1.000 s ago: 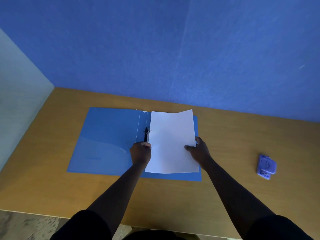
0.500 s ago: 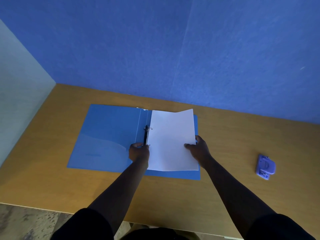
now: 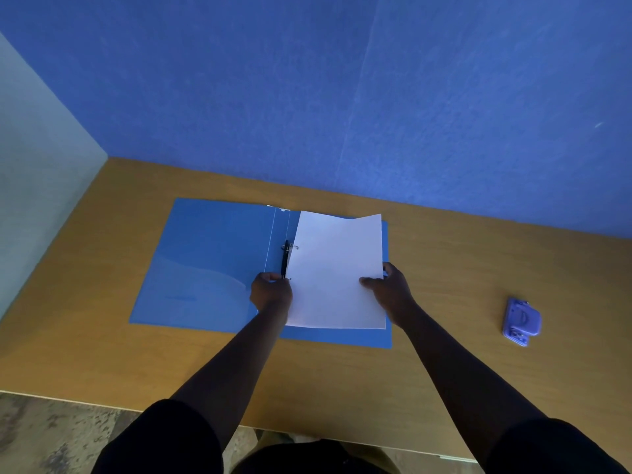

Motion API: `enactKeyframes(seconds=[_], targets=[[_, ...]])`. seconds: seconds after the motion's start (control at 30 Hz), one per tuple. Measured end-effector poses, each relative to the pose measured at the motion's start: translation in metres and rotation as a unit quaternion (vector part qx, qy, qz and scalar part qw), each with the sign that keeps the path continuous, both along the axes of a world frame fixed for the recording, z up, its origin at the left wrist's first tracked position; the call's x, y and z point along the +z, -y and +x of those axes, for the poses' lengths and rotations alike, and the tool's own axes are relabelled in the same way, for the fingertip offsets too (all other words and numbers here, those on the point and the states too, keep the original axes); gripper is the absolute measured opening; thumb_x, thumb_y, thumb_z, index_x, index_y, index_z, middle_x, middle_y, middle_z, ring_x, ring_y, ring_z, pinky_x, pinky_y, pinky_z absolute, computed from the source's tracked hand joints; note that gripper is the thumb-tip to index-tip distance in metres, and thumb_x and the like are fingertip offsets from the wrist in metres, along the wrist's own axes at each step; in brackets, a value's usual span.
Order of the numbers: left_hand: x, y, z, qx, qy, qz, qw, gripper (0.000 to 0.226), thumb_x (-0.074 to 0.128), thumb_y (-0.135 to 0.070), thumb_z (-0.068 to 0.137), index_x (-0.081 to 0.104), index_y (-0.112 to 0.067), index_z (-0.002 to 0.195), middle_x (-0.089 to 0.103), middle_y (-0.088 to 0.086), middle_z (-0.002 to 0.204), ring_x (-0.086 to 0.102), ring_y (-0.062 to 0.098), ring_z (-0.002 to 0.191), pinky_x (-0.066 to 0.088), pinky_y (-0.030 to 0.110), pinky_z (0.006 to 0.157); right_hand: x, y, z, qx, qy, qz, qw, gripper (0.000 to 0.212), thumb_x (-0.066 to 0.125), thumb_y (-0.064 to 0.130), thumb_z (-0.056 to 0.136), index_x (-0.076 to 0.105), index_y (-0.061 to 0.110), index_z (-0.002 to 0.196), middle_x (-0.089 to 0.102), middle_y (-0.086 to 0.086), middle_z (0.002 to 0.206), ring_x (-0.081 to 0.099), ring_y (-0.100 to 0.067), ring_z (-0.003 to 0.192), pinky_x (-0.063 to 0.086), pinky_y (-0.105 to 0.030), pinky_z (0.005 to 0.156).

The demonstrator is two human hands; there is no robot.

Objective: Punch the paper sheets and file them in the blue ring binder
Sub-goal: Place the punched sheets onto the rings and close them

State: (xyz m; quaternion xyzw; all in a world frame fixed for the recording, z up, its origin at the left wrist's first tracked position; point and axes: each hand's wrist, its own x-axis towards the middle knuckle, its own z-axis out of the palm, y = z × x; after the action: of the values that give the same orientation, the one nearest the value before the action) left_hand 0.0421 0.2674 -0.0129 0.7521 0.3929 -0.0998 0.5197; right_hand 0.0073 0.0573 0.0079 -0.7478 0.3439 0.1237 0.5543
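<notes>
The left hand (image 3: 271, 291) pinches at the near ring; the right hand (image 3: 388, 289) grips the paper sheets' (image 3: 337, 271) right edge, thumb on top. The sheets lie on the open binder's (image 3: 208, 258) right half, far hole apparently threaded. Punching looks done; seating and closing remain. The punch (image 3: 521, 321) sits well right on the table (image 3: 461, 261).

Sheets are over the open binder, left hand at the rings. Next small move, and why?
Probably press the sheets down at their left edge so the holes seat on the rings. The upper ring shows at that edge, the left hand is at the lower ring, and the right hand steadies the right edge. Whether the lower hole is on is hidden.
</notes>
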Motion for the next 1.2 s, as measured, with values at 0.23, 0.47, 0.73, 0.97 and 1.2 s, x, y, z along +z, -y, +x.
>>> enactKeyframes(seconds=[0.23, 0.47, 0.73, 0.97, 1.2], targets=[[-0.004, -0.001, -0.002, -0.034, -0.006, 0.001, 0.999, 0.01, 0.071, -0.009, 0.084, 0.065, -0.014, 0.09, 0.063, 0.003, 0.087, 0.057, 0.019, 0.075, 0.041, 0.022, 0.06, -0.003, 0.001, -0.004, 0.02, -0.001, -0.04, 0.999, 0.05, 0.072, 0.018, 0.083, 0.051, 0.015, 0.129, 0.063, -0.006, 0.121, 0.064, -0.027, 0.101, 0.056, -0.046, 0.087], [-0.014, -0.002, -0.002, -0.076, 0.005, 0.044, 0.996, 0.016, 0.066, -0.004, 0.083, 0.054, -0.013, 0.078, 0.056, -0.001, 0.071, 0.062, 0.026, 0.08, 0.039, 0.022, 0.051, -0.005, 0.004, -0.006, 0.026, -0.018, -0.054, 0.998, 0.051, 0.071, 0.015, 0.086, 0.049, 0.013, 0.132, 0.064, -0.009, 0.122, 0.065, -0.027, 0.1, 0.056, -0.039, 0.081], [-0.018, -0.015, -0.014, -0.205, 0.025, 0.158, 0.966, 0.006, 0.063, -0.004, 0.076, 0.06, -0.009, 0.079, 0.06, -0.002, 0.069, 0.054, 0.019, 0.067, 0.03, 0.022, 0.047, -0.014, 0.005, -0.015, 0.068, -0.054, -0.119, 0.989, 0.051, 0.069, 0.015, 0.085, 0.049, 0.013, 0.132, 0.067, -0.009, 0.119, 0.065, -0.025, 0.1, 0.051, -0.03, 0.073], [-0.017, -0.024, -0.018, -0.265, 0.059, 0.198, 0.942, 0.007, 0.053, -0.001, 0.079, 0.054, -0.008, 0.078, 0.063, 0.004, 0.076, 0.059, 0.023, 0.071, 0.044, 0.03, 0.052, -0.016, -0.001, -0.024, 0.151, -0.066, -0.283, 0.945, 0.05, 0.057, 0.007, 0.084, 0.048, 0.005, 0.133, 0.058, -0.015, 0.127, 0.058, -0.031, 0.112, 0.05, -0.033, 0.087], [-0.004, -0.031, 0.004, -0.238, 0.072, 0.127, 0.96, 0.034, 0.045, 0.003, 0.076, 0.061, 0.001, 0.107, 0.065, 0.016, 0.106, 0.062, 0.033, 0.096, 0.053, 0.032, 0.068, -0.019, -0.048, -0.02, 0.393, 0.009, -0.419, 0.819, 0.055, 0.049, 0.024, 0.096, 0.032, 0.021, 0.148, 0.034, -0.003, 0.154, 0.042, -0.027, 0.131, 0.035, -0.044, 0.103]])
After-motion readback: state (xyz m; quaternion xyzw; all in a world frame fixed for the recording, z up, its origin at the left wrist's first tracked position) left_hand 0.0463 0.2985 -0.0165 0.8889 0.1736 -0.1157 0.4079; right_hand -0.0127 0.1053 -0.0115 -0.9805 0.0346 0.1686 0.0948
